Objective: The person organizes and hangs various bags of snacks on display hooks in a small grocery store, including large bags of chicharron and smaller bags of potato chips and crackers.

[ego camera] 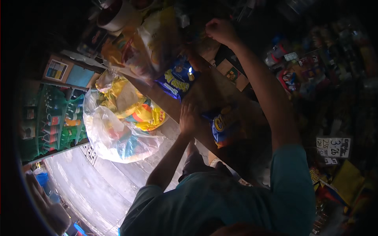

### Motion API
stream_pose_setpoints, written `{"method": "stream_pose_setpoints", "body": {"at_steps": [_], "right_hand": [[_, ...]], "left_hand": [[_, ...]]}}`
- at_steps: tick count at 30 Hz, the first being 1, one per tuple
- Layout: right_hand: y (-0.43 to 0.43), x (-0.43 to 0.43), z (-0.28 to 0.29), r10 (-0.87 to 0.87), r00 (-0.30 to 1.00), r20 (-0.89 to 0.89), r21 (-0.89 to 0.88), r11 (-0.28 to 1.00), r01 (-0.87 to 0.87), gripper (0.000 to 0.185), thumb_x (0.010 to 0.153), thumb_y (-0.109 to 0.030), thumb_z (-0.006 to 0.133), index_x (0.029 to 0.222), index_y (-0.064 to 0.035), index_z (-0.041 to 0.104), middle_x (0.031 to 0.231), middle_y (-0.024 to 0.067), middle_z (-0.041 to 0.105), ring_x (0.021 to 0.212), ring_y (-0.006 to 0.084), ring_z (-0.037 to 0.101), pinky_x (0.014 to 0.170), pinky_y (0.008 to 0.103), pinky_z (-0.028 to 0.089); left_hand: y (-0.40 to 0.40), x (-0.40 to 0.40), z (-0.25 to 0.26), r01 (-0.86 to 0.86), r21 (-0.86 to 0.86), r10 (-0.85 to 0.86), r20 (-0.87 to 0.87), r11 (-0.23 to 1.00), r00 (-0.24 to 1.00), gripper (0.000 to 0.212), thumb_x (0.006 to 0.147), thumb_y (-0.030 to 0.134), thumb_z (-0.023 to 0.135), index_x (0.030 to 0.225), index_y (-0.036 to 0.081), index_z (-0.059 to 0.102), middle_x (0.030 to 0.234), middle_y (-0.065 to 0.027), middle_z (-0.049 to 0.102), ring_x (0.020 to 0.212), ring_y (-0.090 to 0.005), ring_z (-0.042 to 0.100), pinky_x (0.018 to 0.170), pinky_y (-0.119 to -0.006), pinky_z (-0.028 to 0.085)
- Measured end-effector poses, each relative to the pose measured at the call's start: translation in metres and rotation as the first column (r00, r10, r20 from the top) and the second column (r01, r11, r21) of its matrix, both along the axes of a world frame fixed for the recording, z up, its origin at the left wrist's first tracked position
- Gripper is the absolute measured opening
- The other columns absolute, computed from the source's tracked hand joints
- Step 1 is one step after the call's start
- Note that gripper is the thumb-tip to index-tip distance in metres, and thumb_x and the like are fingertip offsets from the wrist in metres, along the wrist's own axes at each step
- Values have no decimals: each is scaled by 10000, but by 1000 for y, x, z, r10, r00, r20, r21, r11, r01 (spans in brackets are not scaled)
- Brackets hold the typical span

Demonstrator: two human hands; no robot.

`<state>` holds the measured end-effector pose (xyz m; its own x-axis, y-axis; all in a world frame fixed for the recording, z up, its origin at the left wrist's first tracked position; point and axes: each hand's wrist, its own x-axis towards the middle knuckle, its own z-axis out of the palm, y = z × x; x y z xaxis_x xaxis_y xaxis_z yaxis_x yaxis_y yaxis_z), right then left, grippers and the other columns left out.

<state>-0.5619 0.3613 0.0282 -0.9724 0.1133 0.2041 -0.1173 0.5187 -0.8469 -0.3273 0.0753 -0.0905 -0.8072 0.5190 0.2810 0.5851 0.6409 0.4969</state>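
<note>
My left hand [188,118] rests on the brown surface [174,109] near its edge, fingers stretched out, with no object visible in it. Just beyond its fingertips lies a blue snack bag [177,78] with yellow lettering. To the right of this hand is a second blue snack bag [221,124], partly in shadow. My right hand [220,31] is held far forward at the upper right, its fingers curled. Darkness and blur there hide whether anything is between the fingers.
A clear plastic bag [124,147] of colourful packets stands left on the pale floor [88,177]. Behind it, green netting [62,118] covers shelved bottles. More snack packs [130,53] and a white bucket [115,17] are ahead. Dim goods and a handwritten sign [333,147] line the right.
</note>
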Motion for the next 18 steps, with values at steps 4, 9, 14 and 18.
{"method": "stream_pose_setpoints", "body": {"at_steps": [4,9,14,18], "right_hand": [[-5,-144,-51,-38,993,-111,729,676,107,279,871,-299,648,1014,-91,767,928,131,761,879,267,743,795,419,586],[85,-282,-171,-267,836,-480,694,468,548,294,877,-299,658,1047,-87,768,1167,153,724,1064,295,711,925,445,559],[17,-336,-246,-350,924,153,472,847,243,436,944,-247,618,1294,11,597,1189,246,682,1073,413,673,899,486,552],[19,-366,-262,-390,906,161,439,851,289,579,885,-305,672,1337,29,533,1169,252,690,1061,395,690,903,485,555]], "left_hand": [[-5,-3,7,-1,-73,13,164,997,986,463,819,137,600,1273,49,630,1307,-199,555,1344,-432,448,1188,-542,321],[-3,-12,-24,134,-82,-124,118,988,985,513,859,251,603,1335,59,600,1452,-234,472,1322,-450,453,1175,-591,303],[-14,6,-45,77,-133,-44,236,988,971,532,882,291,588,1374,91,587,1481,-214,458,1325,-425,453,1126,-603,342],[-26,11,-41,119,-106,-85,285,987,955,504,867,306,603,1341,137,632,1468,-177,487,1328,-390,459,1099,-572,361]]}}
